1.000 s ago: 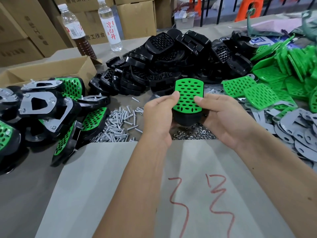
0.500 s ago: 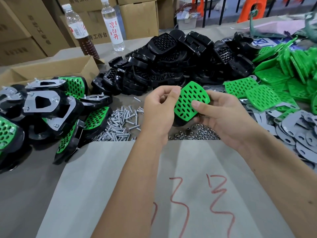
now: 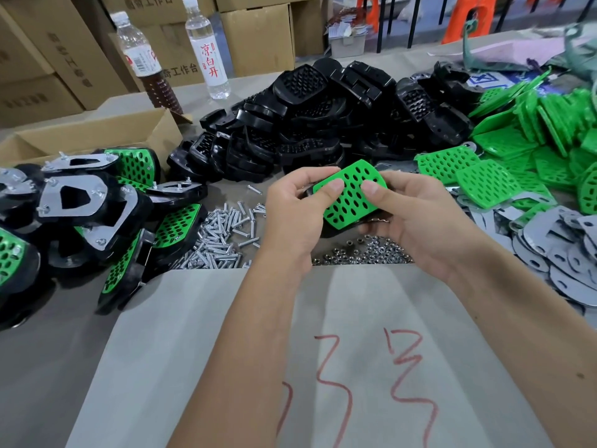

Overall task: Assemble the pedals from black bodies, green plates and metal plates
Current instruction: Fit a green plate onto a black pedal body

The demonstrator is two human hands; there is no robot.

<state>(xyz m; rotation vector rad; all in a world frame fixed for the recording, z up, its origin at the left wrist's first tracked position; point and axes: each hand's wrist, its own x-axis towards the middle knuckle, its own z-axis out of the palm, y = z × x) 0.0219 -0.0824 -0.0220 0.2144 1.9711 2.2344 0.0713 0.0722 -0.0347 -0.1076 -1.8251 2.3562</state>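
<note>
- Green and full of oval holes, the green plate (image 3: 350, 197) sits tilted between both hands above the table, lying on a black body (image 3: 326, 233) of which only dark edges show under its left and lower rims.
- The left hand (image 3: 295, 215) curls round the left side of the pair, its thumb pressed flat on the plate's upper-left face; the fingers wrap behind, out of sight.
- The right hand (image 3: 416, 218) grips the right side in the same way, thumb tip on the plate's face near the middle, fingers curled underneath.
- The two thumbs lie close together on the green surface, not touching.
- Just below the held pieces a small heap of nuts (image 3: 361, 253) lies on the table; to their left is a pile of screws (image 3: 223, 236).
- Beyond the hands rises a large pile of loose black bodies (image 3: 323, 118).
- To the right lie loose green plates (image 3: 517, 156), and nearer, on the right edge, grey metal plates (image 3: 555, 253).
- On the left are finished pedals (image 3: 97, 215), showing black, green and metal layers with screw ends standing up.
- A grey sheet (image 3: 355, 367) with red scrawls covers the table under the forearms.
- Two bottles (image 3: 206, 50) stand at the far edge before cardboard boxes (image 3: 258, 33); an open carton (image 3: 97, 134) lies behind the pedals.
</note>
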